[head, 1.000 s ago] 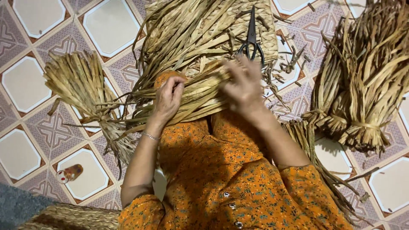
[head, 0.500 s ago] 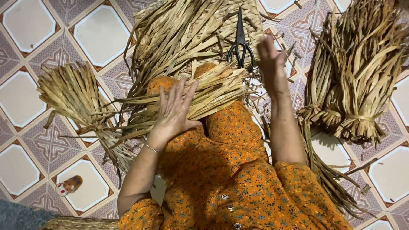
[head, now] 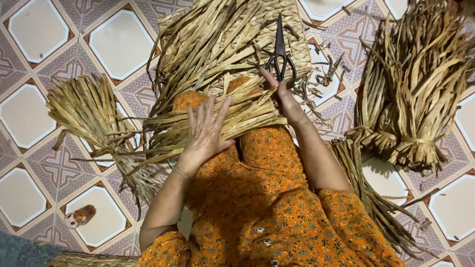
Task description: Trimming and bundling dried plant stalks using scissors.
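Presently: left hand (head: 205,129) spread flat on dried straw-coloured leaf strips (head: 217,123) across lap; right hand (head: 283,94), fingers extended, empty, touched black scissors (head: 280,54); strips uncut, loose.

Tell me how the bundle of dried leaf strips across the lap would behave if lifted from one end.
The bundle of dried leaf strips would probably droop, since its long thin ends already sag off the lap. It looks light for its size: flat, dry, papery. Loose strands may slip out, as only the left hand presses it; the right hand reaches toward the scissors.
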